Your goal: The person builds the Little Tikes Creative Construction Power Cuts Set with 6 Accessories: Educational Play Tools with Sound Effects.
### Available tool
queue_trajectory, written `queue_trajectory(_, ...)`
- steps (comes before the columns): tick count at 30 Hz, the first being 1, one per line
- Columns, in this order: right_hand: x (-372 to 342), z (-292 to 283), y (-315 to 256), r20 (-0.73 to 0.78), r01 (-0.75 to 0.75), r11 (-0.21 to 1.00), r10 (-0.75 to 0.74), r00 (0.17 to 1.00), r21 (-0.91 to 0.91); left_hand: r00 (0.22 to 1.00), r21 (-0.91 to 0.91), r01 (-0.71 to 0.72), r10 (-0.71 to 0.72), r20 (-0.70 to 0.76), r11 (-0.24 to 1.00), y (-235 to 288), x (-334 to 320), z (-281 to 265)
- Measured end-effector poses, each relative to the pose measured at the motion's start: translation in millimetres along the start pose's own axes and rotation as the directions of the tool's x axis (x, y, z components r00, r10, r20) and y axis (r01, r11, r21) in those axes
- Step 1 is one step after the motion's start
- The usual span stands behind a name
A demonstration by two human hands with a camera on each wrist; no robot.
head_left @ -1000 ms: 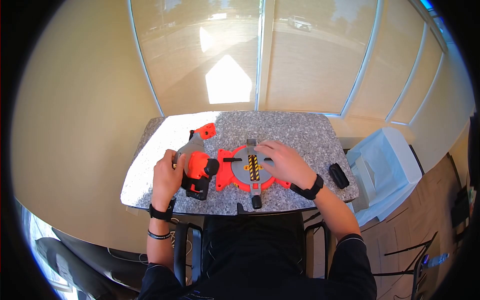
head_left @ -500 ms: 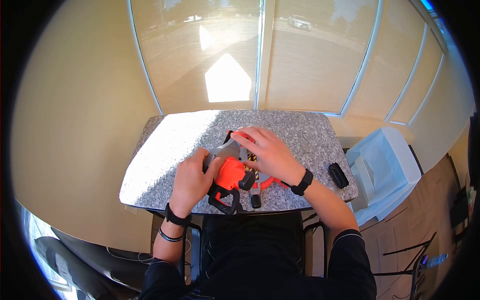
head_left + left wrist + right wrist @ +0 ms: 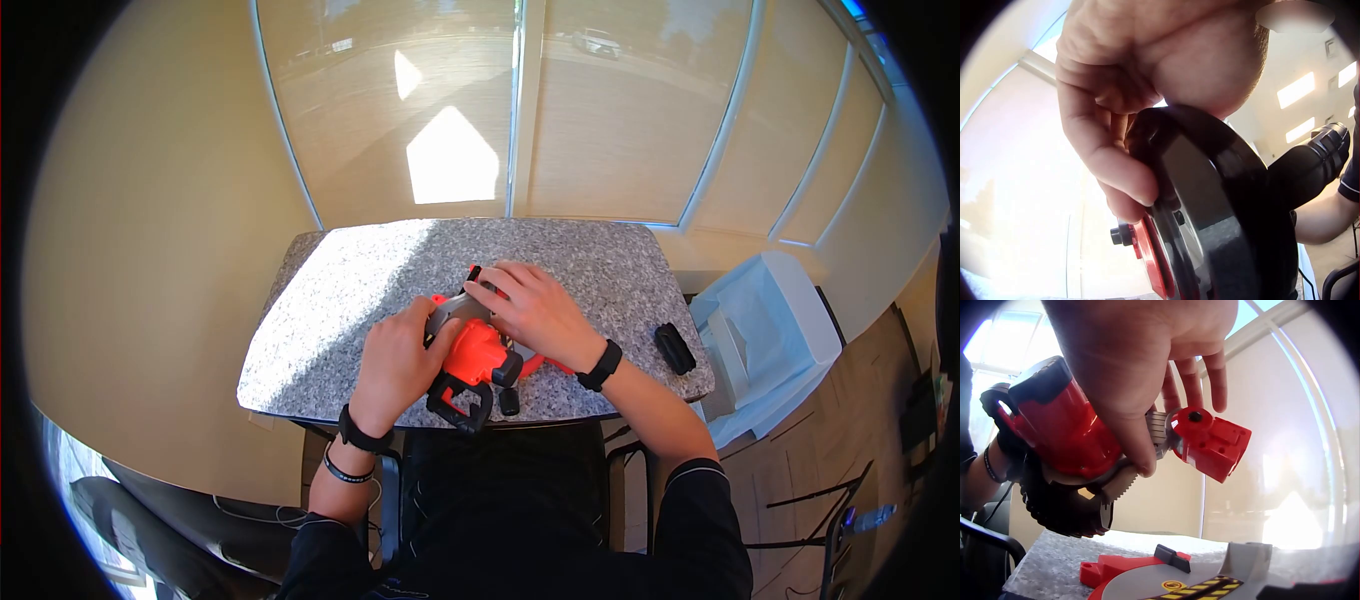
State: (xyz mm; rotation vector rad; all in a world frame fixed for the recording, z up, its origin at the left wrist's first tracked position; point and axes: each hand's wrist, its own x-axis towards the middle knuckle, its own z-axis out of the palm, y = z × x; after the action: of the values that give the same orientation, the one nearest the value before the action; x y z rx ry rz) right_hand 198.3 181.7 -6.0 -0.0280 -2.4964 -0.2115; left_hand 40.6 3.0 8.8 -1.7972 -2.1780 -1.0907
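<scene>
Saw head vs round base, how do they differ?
Pose: the saw head is held up by the left hand and right hand; the base lies on the table.
Form: saw head bulky, with a toothed edge; base low, disc-topped.
Markings: the base has yellow-black stripes; none show on the saw head.
Shared: red and grey parts.

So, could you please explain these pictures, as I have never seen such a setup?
No machine here, only a person in dark clothes, working bare-handed. The head view comes from a camera worn on the head; each wrist view comes from a camera on that wrist. The left hand grips a red, black and grey plastic saw head with a toothed grey blade; the right hand seems to pinch it. They hold it above a round grey-and-red plastic base, which lies on the speckled grey tabletop. A long black case-like object lies further right.
</scene>
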Motion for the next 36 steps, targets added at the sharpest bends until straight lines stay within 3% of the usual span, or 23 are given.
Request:
queue_trajectory(9, -1, 4, 0, -0.053, 0.066, 0.996, -0.069, 0.996, -0.062, 0.999, 0.024, -0.023, 0.022, 0.033, 0.999, 6, 2, -1)
queue_trajectory(14, -5, 5, 5, -0.018, 0.037, 0.998, -0.036, 0.999, 0.051, 0.999, 0.011, -0.036, 0.036, -0.036, 0.999, 4, 3, 3)
queue_trajectory(18, -6, 3, 6, -0.027, 0.035, 0.997, -0.033, 0.999, 0.064, 1.0, -0.002, 0.012, -0.012, -0.003, 1.0, 13, 4, -4)
queue_trajectory(24, -13, 4, 16, 0.0, -0.05, 0.99, 0.051, 0.999, 0.131, 0.993, -0.178, 0.115, -0.118, -0.008, 0.977, 17, 6, -9)
queue_trajectory(26, -14, 4, 22, -0.041, -0.115, 0.963, 0.128, 0.991, 0.244, 0.997, -0.362, -0.028, -0.001, -0.079, 0.932, 8, 6, -5)
queue_trajectory(29, -15, 1, 33, -0.014, -0.177, 0.923, 0.193, 0.981, 0.342, 0.995, -0.455, -0.034, -0.012, -0.097, 0.89, 5, 4, -6)
queue_trajectory(36, -13, -1, 52, -0.064, -0.203, 0.856, 0.264, 0.962, 0.475, 0.991, -0.393, 0.011, -0.061, -0.116, 0.92, -11, 2, -4)
